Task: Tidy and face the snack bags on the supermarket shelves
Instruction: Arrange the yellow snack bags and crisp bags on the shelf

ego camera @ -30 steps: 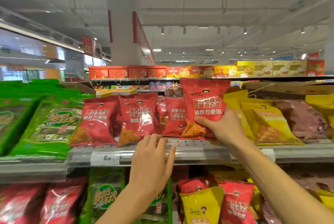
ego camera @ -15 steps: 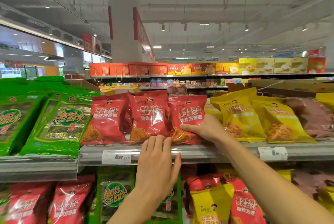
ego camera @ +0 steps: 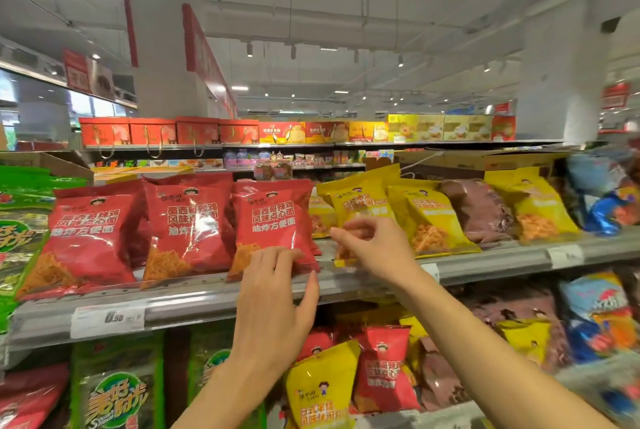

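Note:
Three red snack bags stand in a row on the upper shelf (ego camera: 207, 297), facing front. My left hand (ego camera: 273, 304) reaches up with straight fingers, and its fingertips touch the bottom edge of the rightmost red bag (ego camera: 273, 217). Just to the right, my right hand (ego camera: 375, 248) has its fingers curled round the lower part of a yellow snack bag (ego camera: 360, 200), which leans at the left end of the yellow row. The hand hides that bag's lower half.
Green seaweed bags (ego camera: 20, 238) fill the shelf's left end. More yellow bags (ego camera: 429, 220), a maroon bag (ego camera: 481, 210) and blue bags (ego camera: 609, 203) lie to the right. A price tag (ego camera: 107, 321) sits on the rail. The lower shelf holds mixed red and yellow bags (ego camera: 322, 390).
My right hand let go of the red bag, now standing in the row, and moved right onto the yellow bag. My left hand rose to the red bag's bottom edge.

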Demonstrator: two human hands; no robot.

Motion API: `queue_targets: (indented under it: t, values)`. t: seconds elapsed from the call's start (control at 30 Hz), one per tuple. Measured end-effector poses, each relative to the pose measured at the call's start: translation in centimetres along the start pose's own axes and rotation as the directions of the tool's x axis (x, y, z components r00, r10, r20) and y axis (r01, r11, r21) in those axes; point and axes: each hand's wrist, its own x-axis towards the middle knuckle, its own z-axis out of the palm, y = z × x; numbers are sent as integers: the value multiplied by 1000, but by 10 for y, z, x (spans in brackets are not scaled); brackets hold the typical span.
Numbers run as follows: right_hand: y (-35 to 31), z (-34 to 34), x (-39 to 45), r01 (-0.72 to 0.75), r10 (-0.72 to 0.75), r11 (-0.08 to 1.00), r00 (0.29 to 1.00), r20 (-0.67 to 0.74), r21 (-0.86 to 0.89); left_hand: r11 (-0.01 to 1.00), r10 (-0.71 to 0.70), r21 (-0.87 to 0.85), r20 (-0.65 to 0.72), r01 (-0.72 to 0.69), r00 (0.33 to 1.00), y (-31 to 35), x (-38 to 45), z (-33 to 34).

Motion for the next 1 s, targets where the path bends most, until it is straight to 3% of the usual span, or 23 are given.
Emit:
queue_targets:
  t: [0.17, 0.33, 0.53, 0.73, 0.87, 1.0]
  values:
    - [60, -95, -3, -125, 148, 953, 987, -64, 277, 970, -48, -233, 103, 72, 993, 63, 16, 59]
    - [132, -210, 8, -188, 245, 930, 958, -151, 317, 932, -119, -328, 125, 154, 985, 142, 39, 133]
    - [201, -326, 28, -198, 234, 967, 940, -247, 162, 880, -336, -323, 91, 347, 937, 222, 70, 212]
    - [223, -363, 64, -134, 101, 984, 961, -256, -116, 833, -455, -258, 186, 490, 871, 249, 100, 251]
    - [226, -366, 101, -112, 80, 950, 989, -121, -292, 819, -534, -93, 237, 566, 811, 251, 123, 267]
    - [226, -370, 133, -201, 217, 944, 976, 35, -261, 772, -595, -24, 326, 635, 735, 247, 138, 274]
